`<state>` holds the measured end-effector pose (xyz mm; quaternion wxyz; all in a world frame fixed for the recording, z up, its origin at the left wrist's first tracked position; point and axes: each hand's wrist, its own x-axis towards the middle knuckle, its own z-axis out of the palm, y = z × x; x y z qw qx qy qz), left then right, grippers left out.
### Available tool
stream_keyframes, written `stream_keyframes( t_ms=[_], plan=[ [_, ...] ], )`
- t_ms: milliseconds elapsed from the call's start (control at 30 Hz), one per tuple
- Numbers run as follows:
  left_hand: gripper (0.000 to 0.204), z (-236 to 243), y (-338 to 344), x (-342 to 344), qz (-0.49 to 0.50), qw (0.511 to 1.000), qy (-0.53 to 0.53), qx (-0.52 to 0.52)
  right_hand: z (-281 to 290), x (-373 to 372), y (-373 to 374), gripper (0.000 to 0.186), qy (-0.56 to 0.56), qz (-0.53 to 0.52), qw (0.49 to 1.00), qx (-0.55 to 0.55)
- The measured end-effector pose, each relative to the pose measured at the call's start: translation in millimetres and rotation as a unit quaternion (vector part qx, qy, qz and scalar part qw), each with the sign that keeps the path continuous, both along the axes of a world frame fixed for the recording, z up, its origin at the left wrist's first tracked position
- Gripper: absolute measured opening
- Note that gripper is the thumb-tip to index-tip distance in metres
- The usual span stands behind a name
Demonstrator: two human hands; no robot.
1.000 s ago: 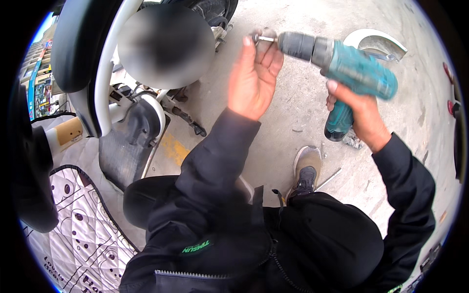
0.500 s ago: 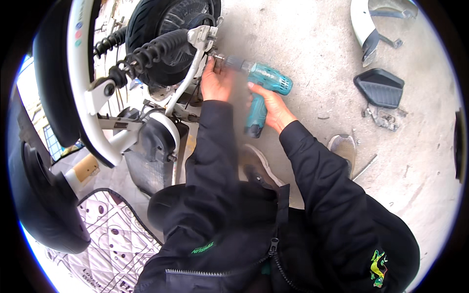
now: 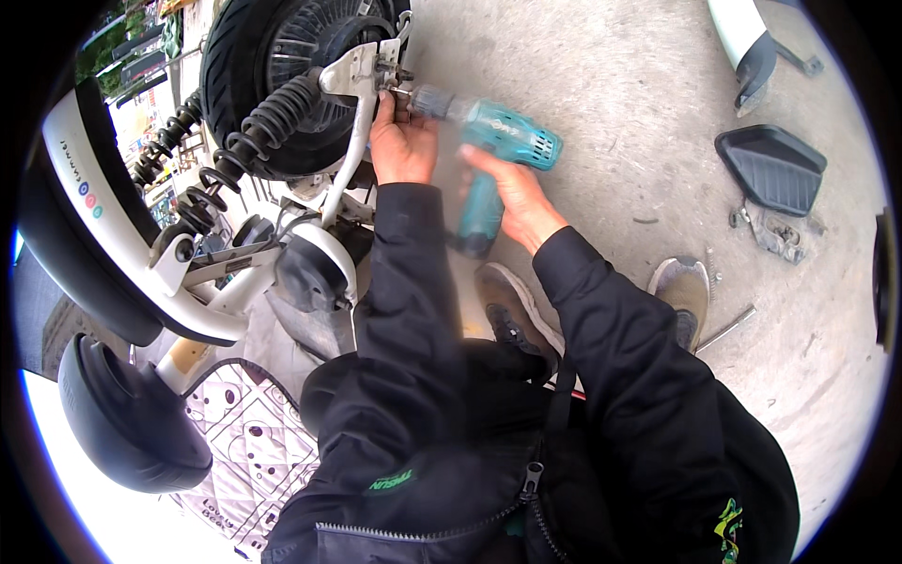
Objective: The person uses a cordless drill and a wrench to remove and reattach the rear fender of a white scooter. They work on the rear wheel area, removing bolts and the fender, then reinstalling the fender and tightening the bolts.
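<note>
My right hand [image 3: 517, 195] is wrapped round the grip of a teal cordless drill [image 3: 512, 136], held on its side with the chuck pointing left. The drill's bit reaches a white metal bracket [image 3: 352, 73] beside the scooter's black-tyred wheel [image 3: 225, 89]. Close under the bit, my left hand [image 3: 404, 148] has its fingers raised and bent against the bracket's end. Whatever lies between those fingertips is too small to make out. Slight blur covers the chuck and the lower grip.
Black coil-spring shock absorbers [image 3: 282, 105] and a white frame tube [image 3: 113, 226] fill the left. On the concrete at right lie a black plastic cover [image 3: 772, 169], a small metal part [image 3: 780, 235], a white curved panel [image 3: 742, 38] and a thin rod [image 3: 728, 329]. A quilted cloth [image 3: 249, 442] lies lower left.
The scooter has shifted left in the picture, and the floor parts lie farther right. Both hands keep their places at the bracket and drill; the drill's grip has moved slightly left.
</note>
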<state>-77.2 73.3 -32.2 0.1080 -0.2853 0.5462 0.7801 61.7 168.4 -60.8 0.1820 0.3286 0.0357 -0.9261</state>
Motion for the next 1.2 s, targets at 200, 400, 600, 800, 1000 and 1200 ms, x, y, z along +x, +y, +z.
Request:
stream_keyframes(
  t_ms=[200,400,600,800,1000,1200],
  plan=[
    [0.015,-4.9,-8.0,-2.2,0.003,1.000,0.004,0.011,-3.0,-3.0,0.6,0.032,0.006,0.005,1.000,-0.011],
    [0.016,-2.4,-2.2,-0.1,0.009,0.999,0.012,0.036,-3.8,-4.1,0.0,0.031,0.006,-0.006,1.000,0.012],
    [0.018,0.5,0.0,2.9,0.009,0.998,0.020,0.061,-3.6,-6.0,-2.1,0.030,0.004,0.005,0.999,0.052],
    [0.023,7.4,15.4,5.3,0.043,0.997,0.023,0.061,-8.6,-5.5,-6.6,0.029,0.040,-0.015,0.997,0.066],
    [0.024,8.0,22.2,6.8,0.065,0.991,0.027,0.110,0.2,-7.4,4.8,0.028,0.039,0.000,0.993,0.109],
    [0.040,-7.0,15.8,8.2,0.040,0.994,0.038,0.091,2.2,-7.8,3.2,0.030,0.055,-0.003,0.991,0.119]
  ],
)
